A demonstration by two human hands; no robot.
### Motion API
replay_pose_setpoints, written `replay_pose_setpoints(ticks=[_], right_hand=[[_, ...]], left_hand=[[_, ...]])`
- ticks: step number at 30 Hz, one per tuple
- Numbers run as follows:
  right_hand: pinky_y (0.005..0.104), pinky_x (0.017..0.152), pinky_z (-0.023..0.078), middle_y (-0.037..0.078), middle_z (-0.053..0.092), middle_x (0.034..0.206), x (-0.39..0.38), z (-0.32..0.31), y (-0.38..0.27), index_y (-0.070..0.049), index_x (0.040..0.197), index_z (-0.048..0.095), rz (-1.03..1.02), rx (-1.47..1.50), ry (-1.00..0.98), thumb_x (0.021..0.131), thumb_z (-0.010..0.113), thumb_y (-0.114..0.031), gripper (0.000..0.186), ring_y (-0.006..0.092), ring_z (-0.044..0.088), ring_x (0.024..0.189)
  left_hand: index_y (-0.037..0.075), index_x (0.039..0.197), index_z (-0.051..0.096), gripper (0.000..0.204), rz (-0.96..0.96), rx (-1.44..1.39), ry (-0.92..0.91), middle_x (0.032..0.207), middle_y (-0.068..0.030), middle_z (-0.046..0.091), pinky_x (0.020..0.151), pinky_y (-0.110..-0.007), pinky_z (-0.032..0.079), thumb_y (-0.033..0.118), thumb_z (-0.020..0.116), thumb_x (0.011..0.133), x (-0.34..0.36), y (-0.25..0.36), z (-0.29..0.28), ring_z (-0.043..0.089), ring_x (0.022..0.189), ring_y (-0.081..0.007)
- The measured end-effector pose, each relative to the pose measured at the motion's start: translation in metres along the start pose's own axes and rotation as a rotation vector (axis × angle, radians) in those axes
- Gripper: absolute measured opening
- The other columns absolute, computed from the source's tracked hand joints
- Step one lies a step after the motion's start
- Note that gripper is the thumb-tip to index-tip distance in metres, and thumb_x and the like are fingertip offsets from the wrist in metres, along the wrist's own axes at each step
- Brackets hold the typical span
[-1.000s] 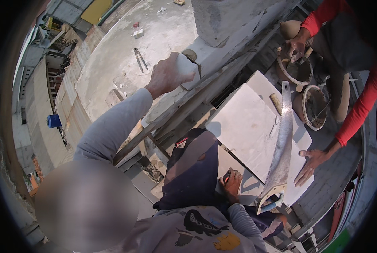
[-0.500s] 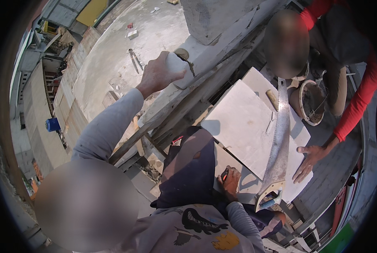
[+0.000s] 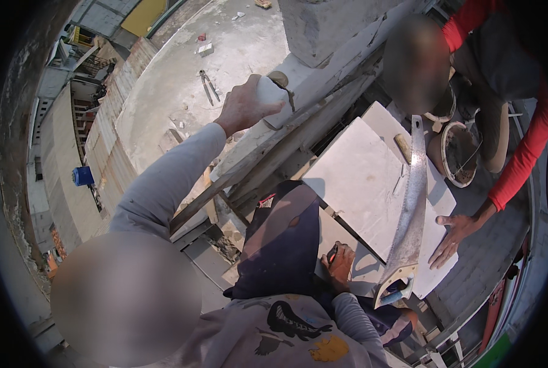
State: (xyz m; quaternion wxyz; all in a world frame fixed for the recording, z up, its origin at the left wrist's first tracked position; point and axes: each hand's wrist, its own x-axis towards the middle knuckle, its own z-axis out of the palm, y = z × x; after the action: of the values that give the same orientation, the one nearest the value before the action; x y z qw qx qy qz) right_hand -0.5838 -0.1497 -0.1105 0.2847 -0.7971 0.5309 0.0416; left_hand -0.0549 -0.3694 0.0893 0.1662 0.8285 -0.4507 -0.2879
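At the end of my outstretched arm, my left hand [image 3: 240, 107] grips a small white block [image 3: 271, 95] resting on the edge of a pale wall ledge. A rounded grey-brown lump [image 3: 279, 78] touches the block's far side. Close to my lap, my right hand [image 3: 340, 267] is closed around a black-and-orange handle [image 3: 332, 253]; the rest of that tool is hidden. Just right of it, a handsaw [image 3: 409, 221] with a pale grip lies across the large white blocks [image 3: 353, 178]. A co-worker's hand [image 3: 450, 239] lies flat on the blocks beside the saw.
Pincers [image 3: 208, 88] and scattered fragments lie on the pale slab at the far left. A short wooden piece [image 3: 403, 147] rests on the blocks. Beyond them stands a mortar bucket [image 3: 456, 153] near the co-worker in red sleeves [image 3: 525, 153]. Below the ledge, planks [image 3: 268, 172] border a gap.
The whole view has shifted slightly, so things appear a little farther right. My left hand stays on the small block and my right hand keeps its hold.
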Motion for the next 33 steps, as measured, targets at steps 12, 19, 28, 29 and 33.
replay_pose_setpoints(ticks=[12,19,28,29,33], right_hand=[[0.0569,0.119,0.032,0.023,0.053,0.135,0.002,-0.008,-0.005,-0.004,0.144,0.054,-0.016,0.047,0.018,0.082,0.087,-0.030,0.075,0.0446,0.045,0.134],[0.0563,0.120,0.031,0.023,0.053,0.135,0.002,-0.010,-0.009,-0.003,0.145,0.053,0.007,0.028,-0.020,0.083,0.086,-0.029,0.075,0.0438,0.045,0.134],[0.0560,0.120,0.030,0.024,0.053,0.135,0.000,-0.017,-0.010,-0.002,0.145,0.053,-0.015,0.065,-0.018,0.083,0.085,-0.029,0.075,0.0430,0.045,0.134],[0.0559,0.120,0.030,0.024,0.053,0.135,0.000,-0.015,-0.009,-0.002,0.145,0.053,-0.010,0.071,-0.025,0.082,0.085,-0.029,0.075,0.0431,0.045,0.134],[0.0557,0.119,0.031,0.024,0.053,0.135,0.001,-0.016,-0.009,-0.001,0.145,0.053,-0.035,0.059,-0.012,0.082,0.085,-0.028,0.076,0.0432,0.045,0.134]], left_hand=[[0.003,0.153,0.049,0.093,0.098,-0.017,0.028,0.129,-0.0259,0.072,0.104,-0.046,0.055,0.057,0.084,0.086,0.005,-0.008,0.005,0.071,0.120,-0.0400],[0.002,0.151,0.051,0.091,0.125,-0.057,0.053,0.127,-0.0256,0.073,0.102,-0.046,0.057,0.056,0.084,0.085,0.003,-0.009,0.009,0.073,0.117,-0.0395],[0.002,0.149,0.051,0.090,0.116,-0.038,0.035,0.127,-0.0263,0.073,0.101,-0.047,0.057,0.058,0.082,0.085,-0.001,-0.004,0.007,0.072,0.118,-0.0407],[0.002,0.149,0.052,0.090,0.120,-0.049,0.034,0.127,-0.0263,0.073,0.101,-0.047,0.056,0.058,0.082,0.085,-0.002,-0.004,0.007,0.072,0.117,-0.0410],[0.003,0.149,0.051,0.090,0.143,-0.055,0.049,0.127,-0.0258,0.072,0.102,-0.047,0.056,0.058,0.082,0.086,0.000,-0.009,0.010,0.072,0.119,-0.0411]])
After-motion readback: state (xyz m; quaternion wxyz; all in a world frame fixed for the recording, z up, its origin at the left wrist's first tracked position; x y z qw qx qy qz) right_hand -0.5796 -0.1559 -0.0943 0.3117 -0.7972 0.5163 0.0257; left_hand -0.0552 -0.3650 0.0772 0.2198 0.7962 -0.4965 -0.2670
